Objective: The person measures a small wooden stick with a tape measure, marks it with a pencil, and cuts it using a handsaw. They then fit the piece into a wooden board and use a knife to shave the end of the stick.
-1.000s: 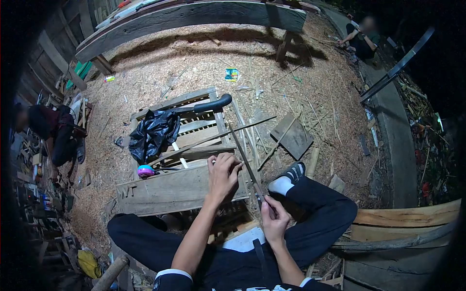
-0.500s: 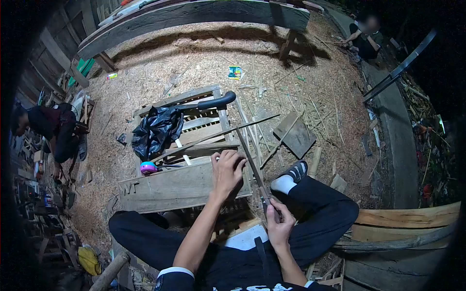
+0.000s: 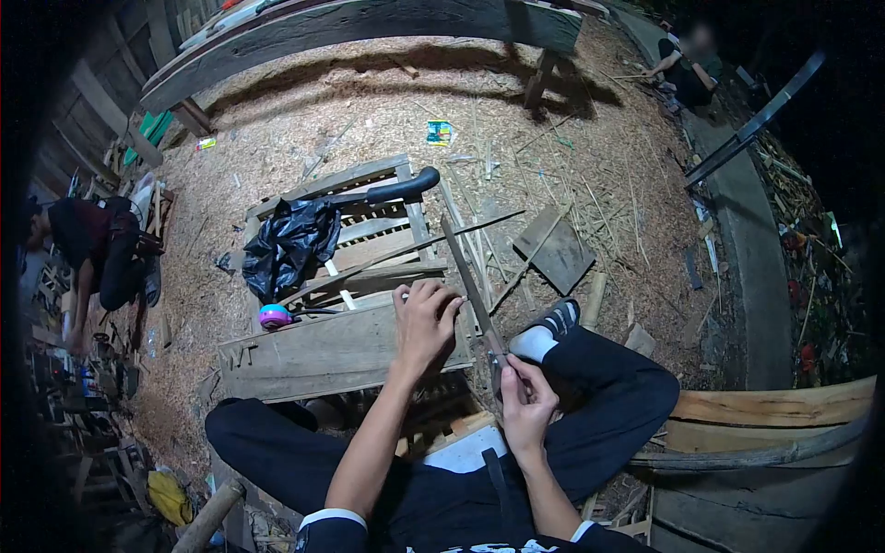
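My right hand (image 3: 527, 404) is closed around the dark handle of a long knife (image 3: 472, 281), its blade pointing forward and slightly left. Just left of that blade, my left hand (image 3: 426, 324) has its fingers curled together over the low wooden bench. A small pale bit shows at its fingertips, too little to name. Beyond both hands, a long thin strip of wood (image 3: 396, 251) lies slantwise over the bench (image 3: 304, 361). A black plastic bag (image 3: 290, 247) and a black-handled tool (image 3: 403, 188) rest on the slatted part. A pink-and-blue round thing (image 3: 275, 317) sits at the bench's left.
A square board (image 3: 556, 254) lies on the shavings-covered ground, right of the bench. A long plank bench (image 3: 369, 48) stands at the back. One person (image 3: 101, 244) bends down at left; another person (image 3: 687, 78) sits far right. Planks (image 3: 765, 405) are at lower right.
The knife has slid forward past my left hand, and its blade shows broader. My left hand stays about in place. The view has shifted slightly. The left person's arm reaches lower.
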Tool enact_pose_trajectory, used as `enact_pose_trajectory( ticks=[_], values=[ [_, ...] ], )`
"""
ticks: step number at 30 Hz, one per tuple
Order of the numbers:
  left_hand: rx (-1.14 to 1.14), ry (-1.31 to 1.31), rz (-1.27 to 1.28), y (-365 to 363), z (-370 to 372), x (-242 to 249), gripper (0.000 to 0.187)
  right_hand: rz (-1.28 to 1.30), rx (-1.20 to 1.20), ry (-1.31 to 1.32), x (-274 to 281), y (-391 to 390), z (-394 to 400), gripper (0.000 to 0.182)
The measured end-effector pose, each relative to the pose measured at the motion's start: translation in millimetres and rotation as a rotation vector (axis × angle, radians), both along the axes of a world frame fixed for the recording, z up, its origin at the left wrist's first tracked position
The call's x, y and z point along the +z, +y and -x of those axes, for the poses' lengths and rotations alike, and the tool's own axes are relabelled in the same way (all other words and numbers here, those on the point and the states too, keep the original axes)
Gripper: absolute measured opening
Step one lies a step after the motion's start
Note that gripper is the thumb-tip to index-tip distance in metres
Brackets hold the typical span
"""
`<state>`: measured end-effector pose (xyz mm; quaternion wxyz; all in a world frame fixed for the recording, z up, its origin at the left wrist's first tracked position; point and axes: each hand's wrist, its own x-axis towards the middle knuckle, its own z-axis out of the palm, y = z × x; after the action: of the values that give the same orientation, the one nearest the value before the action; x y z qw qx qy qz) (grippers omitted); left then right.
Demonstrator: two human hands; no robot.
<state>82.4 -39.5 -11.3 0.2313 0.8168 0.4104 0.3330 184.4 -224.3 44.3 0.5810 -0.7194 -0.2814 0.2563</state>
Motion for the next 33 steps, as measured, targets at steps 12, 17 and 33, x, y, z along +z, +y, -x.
enact_pose_trajectory(
  ticks=[12,17,33],
  values=[
    [-0.024,-0.024,-0.022,2,-3,-1,0.012,0.014,0.012,-0.047,-1,17,2,0.025],
    [-0.016,-0.051,-0.054,3,-2,-2,0.01,-0.024,0.044,-0.019,-3,26,3,0.026],
    [0.012,-0.045,-0.054,2,-4,3,0.011,0.053,0.068,0.001,-1,9,-1,0.026]
  ],
)
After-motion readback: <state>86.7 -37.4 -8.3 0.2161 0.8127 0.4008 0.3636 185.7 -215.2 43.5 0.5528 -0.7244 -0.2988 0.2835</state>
